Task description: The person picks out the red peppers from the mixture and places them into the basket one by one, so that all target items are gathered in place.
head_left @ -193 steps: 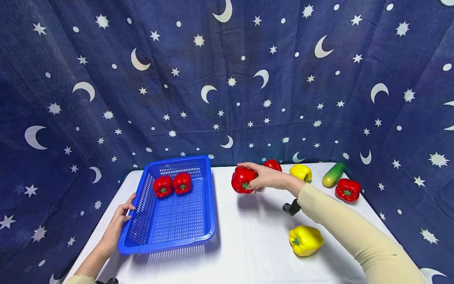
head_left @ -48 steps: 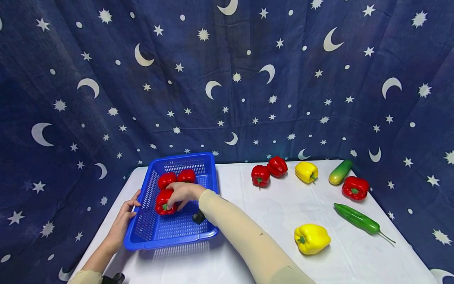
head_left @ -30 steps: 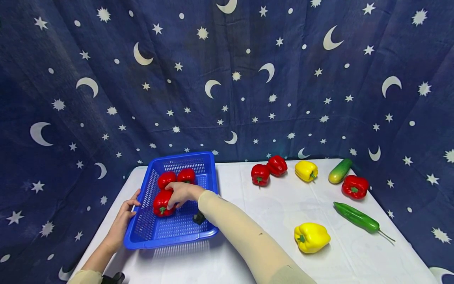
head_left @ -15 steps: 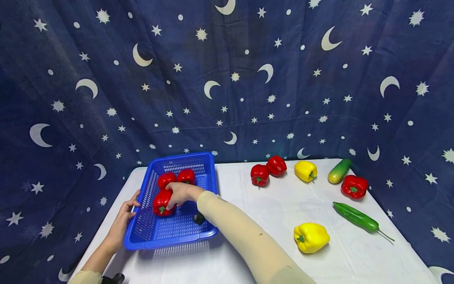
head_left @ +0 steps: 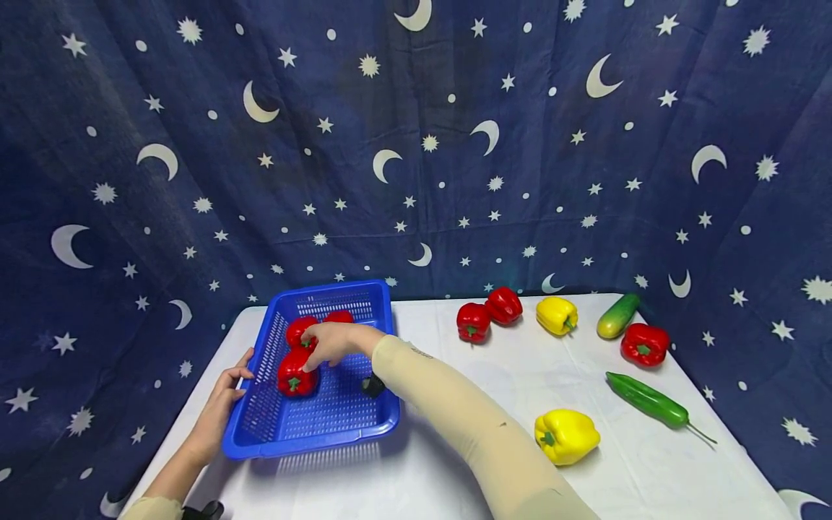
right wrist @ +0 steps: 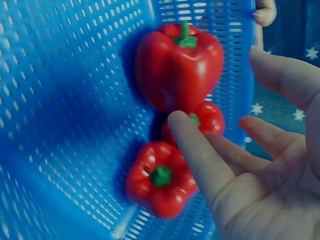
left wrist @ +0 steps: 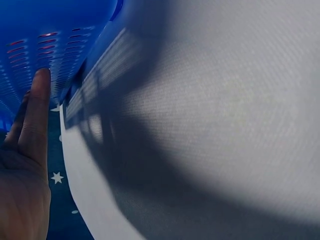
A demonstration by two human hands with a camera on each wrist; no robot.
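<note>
A blue plastic basket (head_left: pixel 312 445) stands on the left of the table with three red bell peppers in it. My left hand (head_left: pixel 214 412) holds its left rim; in the left wrist view, straight fingers (left wrist: pixel 37 110) lie against the slotted outer wall. Over the basket, my right hand (head_left: pixel 334 343) has its fingers spread beside the front pepper (head_left: pixel 292 377). In the right wrist view that largest pepper (right wrist: pixel 180 70) sits apart from the fingertips. The back left pepper (head_left: pixel 297 328) shows past my fingers, and my hand partly hides the back right pepper (head_left: pixel 340 315).
Two red bell peppers (head_left: pixel 472 323) sit at the table's back, beside a yellow bell pepper (head_left: pixel 555 315). A cucumber (head_left: pixel 617 316) and a red bell pepper (head_left: pixel 645 344) lie far right. Nearer are a long green chili pepper (head_left: pixel 650 401) and another yellow bell pepper (head_left: pixel 565 435).
My right hand carried a red bell pepper from the table into the basket, set it before the other two, and has just let go, rising slightly. My left hand stays at the rim.
</note>
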